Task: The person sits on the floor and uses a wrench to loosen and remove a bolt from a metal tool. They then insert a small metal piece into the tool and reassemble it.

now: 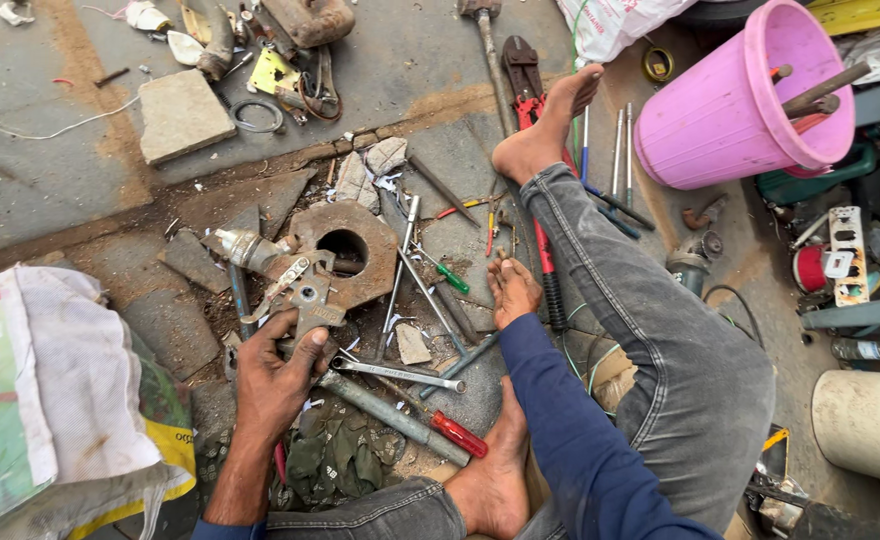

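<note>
Rusty metal fitting [305, 290], a greyish clamp-like casting with a bolt hole, lies on the broken paving just in front of my left knee, leaning on the rim of a round rusted flange [345, 250] with a dark centre hole; a short threaded pipe end [243, 247] sticks out just left of it.

From the head view, my left hand [278, 375] is curled around the lower edge of the fitting, thumb up against its side, fingers partly closed; I judge it a steadying grip, not a lift. My right hand [513, 290] rests fingertips-down on the ground well to the right, between my legs, loosely bent; I cannot tell whether it holds something small. I read the step as bracing the fitting while the other hand goes for a tool; the next move would call for a firm hold on the left and a short reach on the right.

Close choices lie between the hands: a long grey pipe wrench [395, 412], a red-handled screwdriver [458, 434] touching my right foot, a green-handled screwdriver [442, 270], and loose steel rods.

Room is tight; a white sack [50, 390] crowds the left, my bent right leg [650, 330] walls the right, and a pink bucket [735, 105] stands beyond it; the barest ground is the grey slab [50, 170] far ahead-left.
</note>
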